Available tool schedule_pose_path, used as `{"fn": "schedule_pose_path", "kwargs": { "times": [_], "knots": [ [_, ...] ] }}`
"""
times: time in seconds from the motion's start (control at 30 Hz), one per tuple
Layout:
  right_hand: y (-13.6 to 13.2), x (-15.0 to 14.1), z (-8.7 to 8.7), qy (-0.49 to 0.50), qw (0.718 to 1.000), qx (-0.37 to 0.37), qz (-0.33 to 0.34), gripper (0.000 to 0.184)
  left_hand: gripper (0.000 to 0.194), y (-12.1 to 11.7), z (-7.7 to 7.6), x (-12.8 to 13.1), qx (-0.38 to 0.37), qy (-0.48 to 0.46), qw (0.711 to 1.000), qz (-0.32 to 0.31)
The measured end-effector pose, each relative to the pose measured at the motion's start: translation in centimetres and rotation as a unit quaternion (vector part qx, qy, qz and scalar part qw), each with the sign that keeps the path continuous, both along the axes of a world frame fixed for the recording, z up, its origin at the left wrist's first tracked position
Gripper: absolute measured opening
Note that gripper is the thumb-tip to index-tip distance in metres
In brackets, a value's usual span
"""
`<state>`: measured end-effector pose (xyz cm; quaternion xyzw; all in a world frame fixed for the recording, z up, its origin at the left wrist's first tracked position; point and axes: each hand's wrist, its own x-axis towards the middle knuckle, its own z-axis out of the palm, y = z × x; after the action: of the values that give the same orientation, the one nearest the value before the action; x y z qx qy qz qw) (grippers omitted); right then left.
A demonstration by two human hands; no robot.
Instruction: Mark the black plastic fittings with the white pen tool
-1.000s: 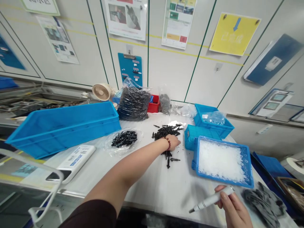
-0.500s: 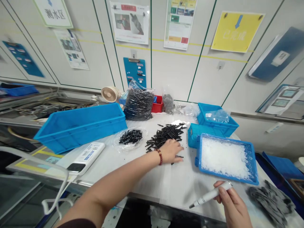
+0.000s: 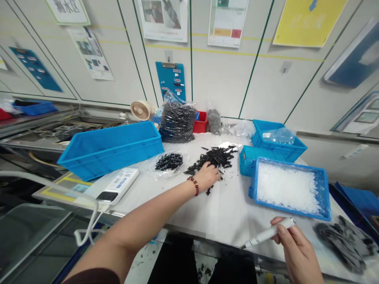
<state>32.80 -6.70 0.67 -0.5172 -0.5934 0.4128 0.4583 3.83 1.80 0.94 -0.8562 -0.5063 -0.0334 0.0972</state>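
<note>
At the black parts pile (image 3: 214, 157), left hand (image 3: 209, 176) on top, fingers (image 3: 216, 176) curled, grip unclear; right hand (image 3: 296, 248) closed round white pen (image 3: 268, 233); sorting underway, pinch needed next.

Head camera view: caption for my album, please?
Left hand on loose black parts, right hand holding a white pen-like tool.

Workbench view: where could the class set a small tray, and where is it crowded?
Bare white tabletop lies between the left hand, the blue tray of white granules and the right hand. Crowded: around the black parts and the bagged parts behind.
</note>
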Motion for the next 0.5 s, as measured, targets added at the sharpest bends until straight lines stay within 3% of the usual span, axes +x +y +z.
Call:
{"fn": "schedule_pose_path", "kwargs": {
  "times": [0.2, 0.3, 0.37, 0.5],
  "knots": [
    [0.8, -0.5, 0.3, -0.019, 0.999, 0.032, 0.036, 0.04, 0.021, -1.5, 0.3, -2.1, -0.005, -0.03, 0.997, 0.068],
    [1.4, -1.2, 0.5, -0.027, 0.997, 0.048, 0.058, 0.038, 0.053, -0.9, -0.3, -1.0, -0.02, -0.072, 0.994, 0.082],
    [1.6, -1.8, 0.8, -0.031, 0.996, 0.051, 0.067, 0.04, 0.063, -0.2, -0.7, -0.3, -0.063, -0.094, 0.989, 0.098],
    [1.8, -3.3, 1.7, -0.035, 0.994, 0.053, 0.087, 0.044, 0.046, 0.4, -0.8, -0.1, -0.102, -0.099, 0.983, 0.117]
  ]
}}
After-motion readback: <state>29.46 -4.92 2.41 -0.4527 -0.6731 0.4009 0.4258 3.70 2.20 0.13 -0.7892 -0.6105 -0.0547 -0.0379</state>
